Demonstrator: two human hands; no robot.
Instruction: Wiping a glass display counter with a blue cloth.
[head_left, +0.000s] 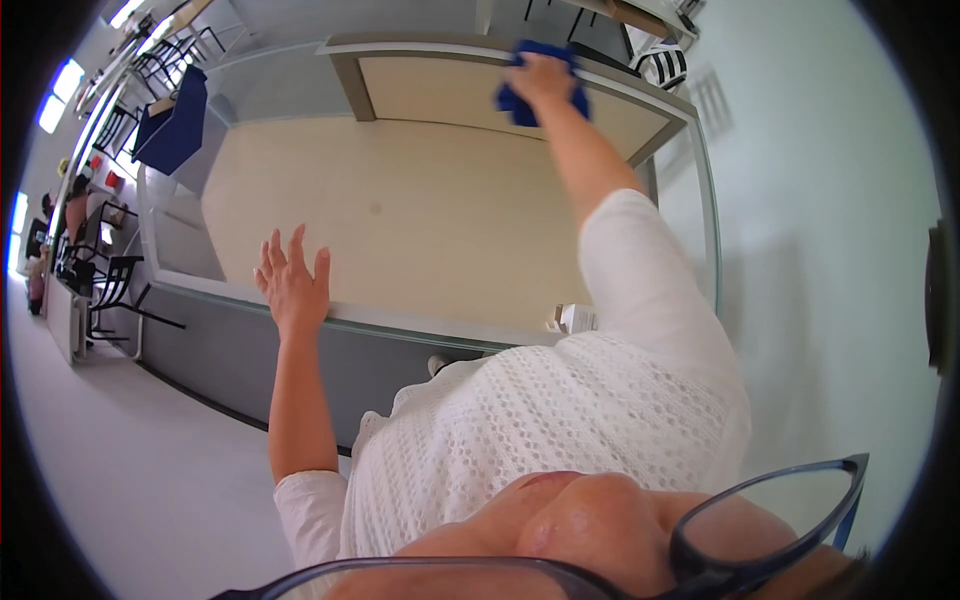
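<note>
Before me is a glass-topped display counter (450, 339) with a beige panel (420, 217) visible through the glass. My right hand (541, 78) reaches to the far side of the glass and presses down on a bunched dark blue cloth (517, 109). Near the front edge, my left hand (292, 281) is spread flat with its fingers apart and nothing in it; it appears to rest on the glass. A small white box (576, 318) shows near my right side, partly hidden by my sleeve; whether it lies on or under the glass I cannot tell.
A blue bin (174, 124) with a brown item inside stands beyond the counter's far left corner. Black chairs (116, 285) line the left, with seated people (79, 206) behind. A pale wall (795, 225) runs along the right. A striped bag (664, 67) sits at the back right.
</note>
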